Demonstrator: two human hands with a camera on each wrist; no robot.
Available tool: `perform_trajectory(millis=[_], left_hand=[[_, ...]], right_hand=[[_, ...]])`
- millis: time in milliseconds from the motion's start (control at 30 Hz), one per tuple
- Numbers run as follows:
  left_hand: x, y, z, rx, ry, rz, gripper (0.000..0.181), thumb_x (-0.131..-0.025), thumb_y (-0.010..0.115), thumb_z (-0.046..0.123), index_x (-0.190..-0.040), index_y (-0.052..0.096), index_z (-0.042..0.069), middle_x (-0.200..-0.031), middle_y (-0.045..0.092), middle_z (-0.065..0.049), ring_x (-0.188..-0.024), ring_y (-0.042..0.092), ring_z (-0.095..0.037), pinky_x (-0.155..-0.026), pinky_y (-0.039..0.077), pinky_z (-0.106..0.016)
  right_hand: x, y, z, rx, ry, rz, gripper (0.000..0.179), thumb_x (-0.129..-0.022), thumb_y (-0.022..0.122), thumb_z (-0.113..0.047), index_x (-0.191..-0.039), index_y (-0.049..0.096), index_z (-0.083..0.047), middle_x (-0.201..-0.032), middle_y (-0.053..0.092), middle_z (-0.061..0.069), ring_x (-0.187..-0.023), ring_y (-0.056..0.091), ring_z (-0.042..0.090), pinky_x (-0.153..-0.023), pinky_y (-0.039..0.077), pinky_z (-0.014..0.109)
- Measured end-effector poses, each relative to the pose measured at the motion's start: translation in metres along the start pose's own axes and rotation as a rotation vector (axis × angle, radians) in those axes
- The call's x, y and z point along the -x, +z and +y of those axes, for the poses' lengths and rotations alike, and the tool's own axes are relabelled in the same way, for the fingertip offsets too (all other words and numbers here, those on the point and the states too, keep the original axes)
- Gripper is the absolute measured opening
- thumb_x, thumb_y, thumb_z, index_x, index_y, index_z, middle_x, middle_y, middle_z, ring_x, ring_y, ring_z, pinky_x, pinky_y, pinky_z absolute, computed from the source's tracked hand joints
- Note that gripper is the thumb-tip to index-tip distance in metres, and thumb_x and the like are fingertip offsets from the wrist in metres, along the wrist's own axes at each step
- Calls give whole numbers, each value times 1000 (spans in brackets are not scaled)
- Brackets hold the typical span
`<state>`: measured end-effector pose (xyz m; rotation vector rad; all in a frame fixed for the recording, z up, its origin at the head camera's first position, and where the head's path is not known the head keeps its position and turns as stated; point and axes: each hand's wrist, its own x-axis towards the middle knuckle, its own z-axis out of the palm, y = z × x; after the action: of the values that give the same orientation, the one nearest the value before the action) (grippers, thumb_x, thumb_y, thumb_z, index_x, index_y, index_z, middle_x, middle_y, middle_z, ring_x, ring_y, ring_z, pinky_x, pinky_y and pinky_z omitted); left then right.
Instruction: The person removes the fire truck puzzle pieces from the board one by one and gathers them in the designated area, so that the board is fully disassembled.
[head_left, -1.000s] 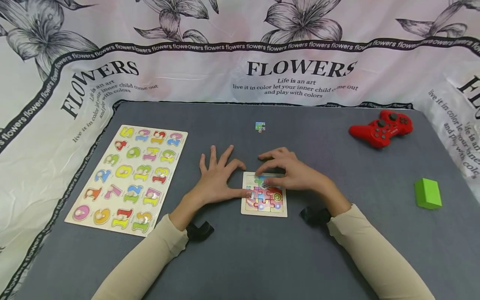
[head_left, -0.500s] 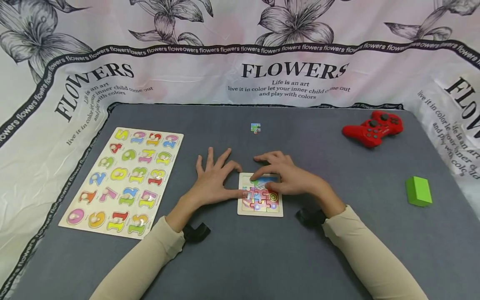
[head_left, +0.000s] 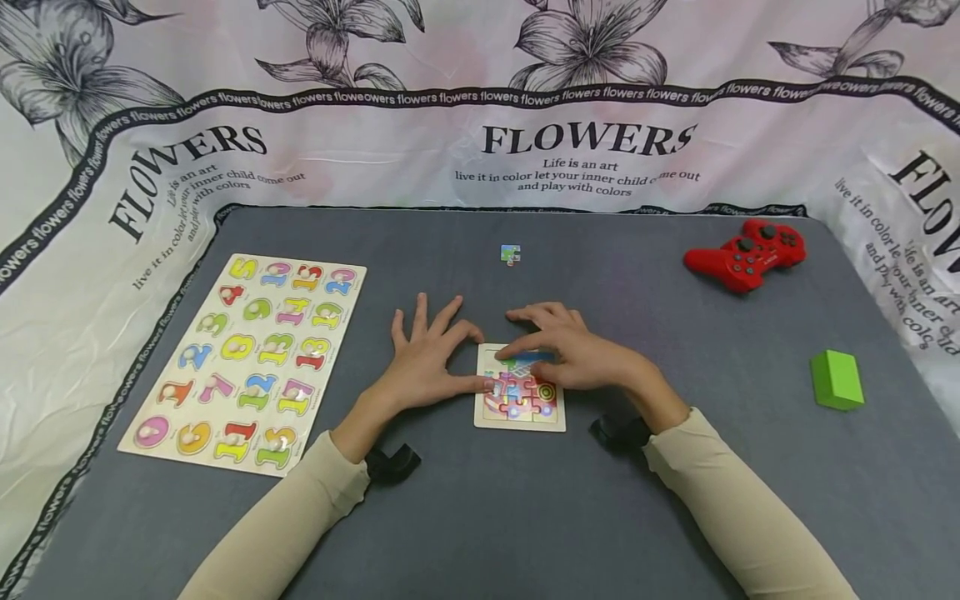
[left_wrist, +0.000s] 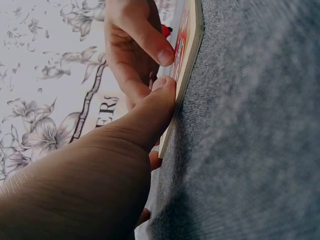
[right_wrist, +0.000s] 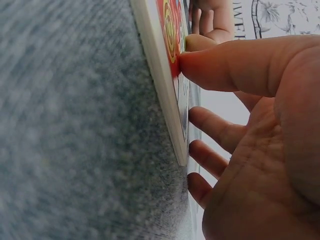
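A small square jigsaw puzzle [head_left: 525, 408] in a pale wooden frame lies on the grey cloth, with pink, red and blue pieces inside. My left hand [head_left: 423, 362] rests at its left side: the thumb lies over the left edge, the index fingertip is at the upper left corner, and the other fingers spread out flat. From the right, my right hand [head_left: 581, 350] touches the upper part, with its thumb on the pieces and index fingertip near the upper left. In the right wrist view that thumb [right_wrist: 215, 65] presses on the puzzle face. The hand hides part of the upper pieces.
One loose jigsaw piece [head_left: 510, 254] lies beyond the puzzle. A large number board [head_left: 251, 333] is at the left. A red game controller [head_left: 746, 254] sits at the back right, with a green block [head_left: 837, 380] nearer. A flower-printed sheet [head_left: 375, 150] borders the cloth.
The right hand's fingertips have shifted slightly over the upper pieces, uncovering more blue. The left hand keeps its place on the puzzle. The whole view has shifted a little.
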<state>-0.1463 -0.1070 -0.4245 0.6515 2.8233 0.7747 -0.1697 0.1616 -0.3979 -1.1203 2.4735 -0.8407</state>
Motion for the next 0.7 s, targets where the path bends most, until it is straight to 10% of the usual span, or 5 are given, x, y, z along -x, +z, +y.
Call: perform_trajectory(millis=[700], left_hand=[[2, -1, 5, -73, -45, 0, 84, -80, 70, 71, -153, 45, 38, -173, 13, -5, -156, -14, -49, -115, -12, -76]], right_hand=[[0, -2, 6, -34, -11, -33, 45, -95, 59, -3, -131, 71, -28, -165, 34, 13, -147, 20, 35, -107, 19, 59]])
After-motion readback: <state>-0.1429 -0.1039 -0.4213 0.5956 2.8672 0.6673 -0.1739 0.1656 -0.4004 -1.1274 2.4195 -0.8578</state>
